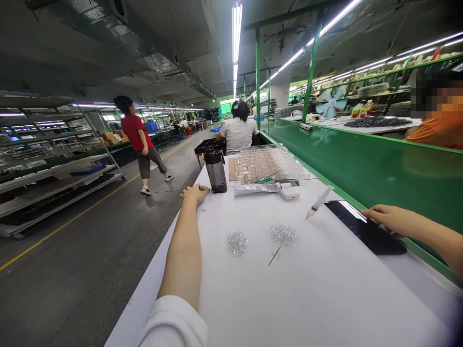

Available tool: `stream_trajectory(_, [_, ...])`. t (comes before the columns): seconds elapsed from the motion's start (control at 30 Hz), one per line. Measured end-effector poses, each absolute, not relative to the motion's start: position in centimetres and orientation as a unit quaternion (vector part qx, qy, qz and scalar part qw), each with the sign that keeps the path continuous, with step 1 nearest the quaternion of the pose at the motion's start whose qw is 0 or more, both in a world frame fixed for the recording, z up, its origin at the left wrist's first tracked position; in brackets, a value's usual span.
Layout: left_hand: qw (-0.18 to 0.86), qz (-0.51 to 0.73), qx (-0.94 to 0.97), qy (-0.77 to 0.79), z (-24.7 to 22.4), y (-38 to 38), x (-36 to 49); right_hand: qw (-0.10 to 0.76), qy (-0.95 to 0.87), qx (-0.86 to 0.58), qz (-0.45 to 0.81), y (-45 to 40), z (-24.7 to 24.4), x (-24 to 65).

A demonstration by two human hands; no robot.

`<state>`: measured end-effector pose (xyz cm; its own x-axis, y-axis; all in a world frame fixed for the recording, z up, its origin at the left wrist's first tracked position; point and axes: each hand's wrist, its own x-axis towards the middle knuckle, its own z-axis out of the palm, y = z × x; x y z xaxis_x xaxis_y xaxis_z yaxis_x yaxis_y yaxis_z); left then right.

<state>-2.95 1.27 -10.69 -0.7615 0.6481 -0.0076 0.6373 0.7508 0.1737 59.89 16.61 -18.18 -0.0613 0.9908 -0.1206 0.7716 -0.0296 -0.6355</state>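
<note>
My left hand (194, 193) lies at the far left edge of the white table top (307, 299), its fingers curled together next to a dark tumbler with a black lid (215, 172). Whether the fingers pinch anything is too small to tell. My right hand (384, 220) rests flat on a black smartphone (372, 236), holding nothing. Between the hands sit a plastic syringe (319, 202), two small heaps of clear rhinestones (237, 243) (282, 235) and a thin needle-like pick (274, 256). Farther off lies a clear compartment tray (269, 163).
A green bench wall (379, 178) runs along the right, with a co-worker in an orange sleeve (437, 130) beyond it. A seated person in a white shirt (238, 135) sits at the table's far end. A person in red (139, 144) walks the aisle beside wire shelving (54, 159).
</note>
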Motion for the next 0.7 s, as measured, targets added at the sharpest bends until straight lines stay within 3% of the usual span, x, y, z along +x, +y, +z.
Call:
stream_trajectory(0.33, [0.028, 0.157, 0.277, 0.948, -10.8, 0.8, -2.9, 0.16, -0.673, -0.665, 0.282, 18.2, -19.0, 60.5])
stream_trajectory(0.7, [-0.037, 0.276, 0.219, 0.935, -10.6, 0.8, -2.7, 0.108, -0.691, -0.659, 0.276, 13.0, -12.7, 57.2])
